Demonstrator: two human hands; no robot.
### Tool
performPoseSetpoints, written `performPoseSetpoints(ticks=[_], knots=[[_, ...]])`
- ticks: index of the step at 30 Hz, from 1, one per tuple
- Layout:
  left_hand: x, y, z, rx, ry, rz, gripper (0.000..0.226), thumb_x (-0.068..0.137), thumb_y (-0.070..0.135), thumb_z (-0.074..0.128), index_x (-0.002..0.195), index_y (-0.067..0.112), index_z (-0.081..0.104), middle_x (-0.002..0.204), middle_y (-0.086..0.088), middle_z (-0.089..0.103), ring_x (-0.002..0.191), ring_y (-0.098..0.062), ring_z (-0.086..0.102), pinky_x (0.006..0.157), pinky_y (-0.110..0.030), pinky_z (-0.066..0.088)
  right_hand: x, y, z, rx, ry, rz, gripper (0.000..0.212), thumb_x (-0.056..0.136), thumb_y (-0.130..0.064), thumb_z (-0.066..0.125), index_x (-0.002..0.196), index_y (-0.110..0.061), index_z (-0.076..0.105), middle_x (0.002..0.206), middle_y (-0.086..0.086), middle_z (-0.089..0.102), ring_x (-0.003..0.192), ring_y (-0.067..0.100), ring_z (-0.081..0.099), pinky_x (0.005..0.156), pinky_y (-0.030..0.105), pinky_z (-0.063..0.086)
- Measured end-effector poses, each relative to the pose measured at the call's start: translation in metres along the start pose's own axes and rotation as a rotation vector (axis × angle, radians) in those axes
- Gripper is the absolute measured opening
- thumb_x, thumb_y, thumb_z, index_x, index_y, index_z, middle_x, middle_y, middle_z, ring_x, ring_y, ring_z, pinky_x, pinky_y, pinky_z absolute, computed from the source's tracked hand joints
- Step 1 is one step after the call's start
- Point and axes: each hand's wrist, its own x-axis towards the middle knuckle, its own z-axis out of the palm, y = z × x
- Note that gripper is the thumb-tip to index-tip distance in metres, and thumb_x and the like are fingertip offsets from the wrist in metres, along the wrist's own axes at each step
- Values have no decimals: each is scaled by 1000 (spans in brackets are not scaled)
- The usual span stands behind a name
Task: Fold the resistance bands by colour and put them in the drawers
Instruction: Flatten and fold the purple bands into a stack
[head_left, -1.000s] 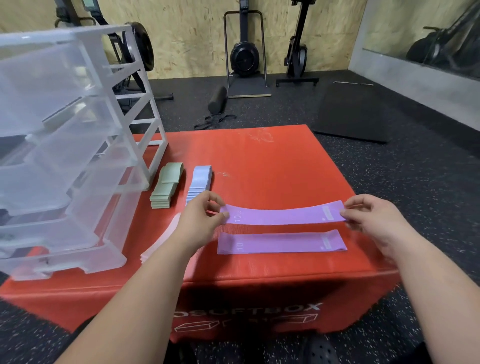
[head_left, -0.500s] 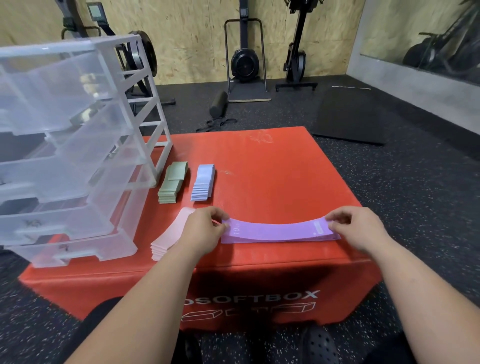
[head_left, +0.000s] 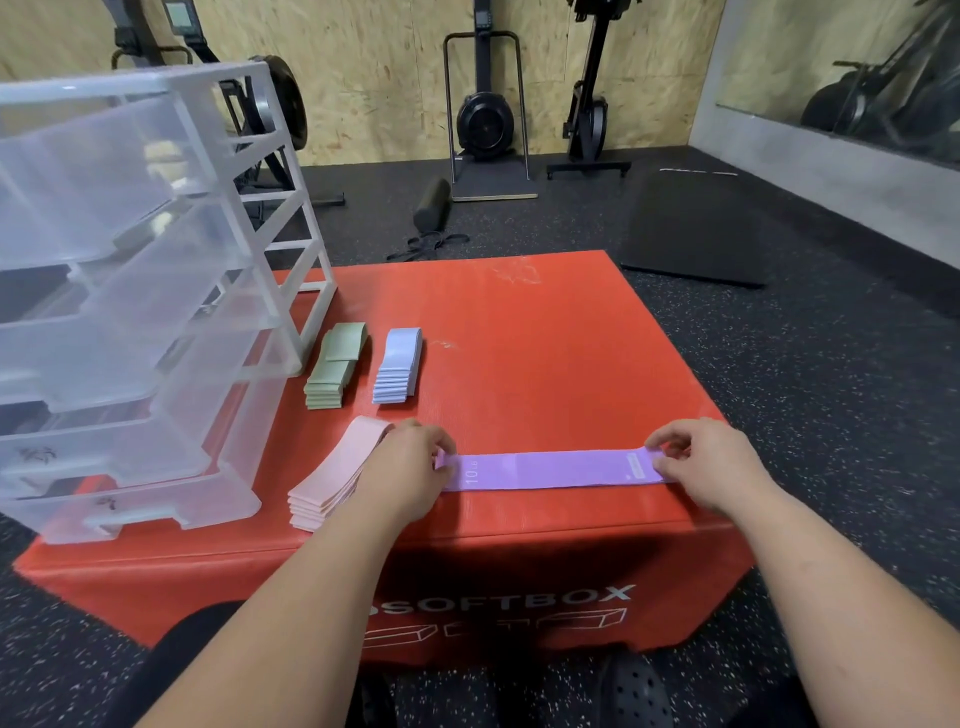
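A purple resistance band (head_left: 550, 470) marked "10 LB" lies flat across the near part of the red soft box (head_left: 519, 332), stacked on another purple band. My left hand (head_left: 410, 467) pinches its left end and my right hand (head_left: 696, 462) pinches its right end. A folded pink stack (head_left: 332, 478) sits just left of my left hand. Behind it lie a folded green stack (head_left: 332, 371) and a folded light-blue stack (head_left: 397, 371). The clear plastic drawer unit (head_left: 135, 291) stands on the box's left side, its drawers pulled out.
The box's front edge runs just below the purple band. Dark rubber gym floor surrounds the box, with a black mat (head_left: 701, 228) at the back right, a foam roller (head_left: 431, 205) and exercise machines (head_left: 485, 119) by the wooden wall.
Both hands have lowered the upper purple band from above the box onto the second purple one, so the two now lie stacked flat. The view has shifted slightly.
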Motion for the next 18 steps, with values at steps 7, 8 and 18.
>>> performPoseSetpoints(ticks=[7, 8, 18], knots=[[6, -3, -17, -33, -145, 118, 42, 78, 36, 90, 111, 37, 65, 116, 12, 58, 101, -12, 59, 84, -33, 48, 3, 5, -17, -114, -197, -267, 43, 71, -27, 92, 106, -41, 72, 127, -19, 57, 112, 7, 59, 103, 30, 45], [5, -4, -18, -17, -163, 138, 44, 76, 37, 91, 112, 36, 65, 113, 14, 59, 98, -11, 59, 82, -32, 46, 2, 6, -19, -130, -240, -271, 45, 70, -27, 93, 107, -41, 71, 130, -22, 55, 114, 5, 58, 104, 29, 44], [5, -8, -17, 88, -130, 203, 26, 81, 37, 86, 102, 35, 71, 101, 16, 64, 84, -7, 57, 76, -27, 43, 3, 10, -17, -205, -220, -221, 37, 76, -29, 92, 100, -46, 71, 119, -22, 64, 107, 11, 61, 97, 33, 49]])
